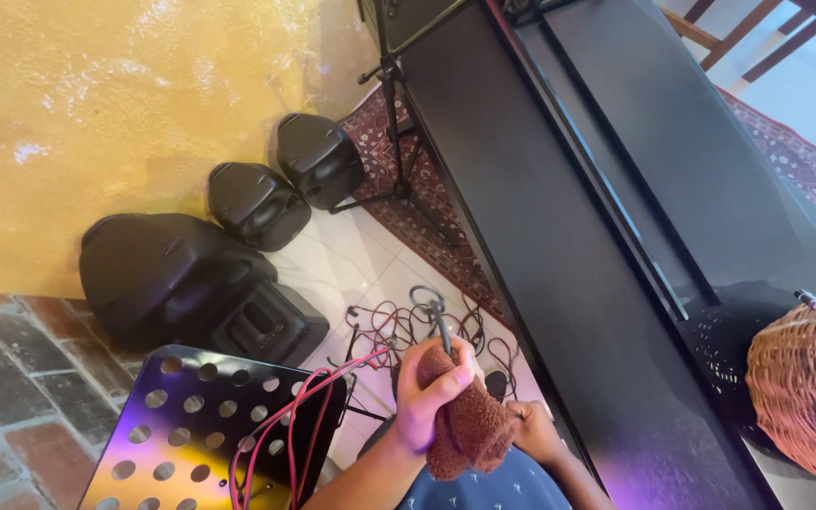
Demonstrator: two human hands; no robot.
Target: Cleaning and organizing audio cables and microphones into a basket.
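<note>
Low in the frame's centre, the left hand (432, 392) grips a cable (439, 326) pointing up-frame through a brown cloth (469, 430), which the right hand (533, 430) clutches just beside.

A fuzzy reddish-brown cloth (469, 425), bunched and hanging in soft folds, sits low in the head view between the person's hands. A pair of scissors with dark grey loop handles (433, 316) stands upright out of its top, handles uppermost, the blades hidden inside the cloth.
</note>
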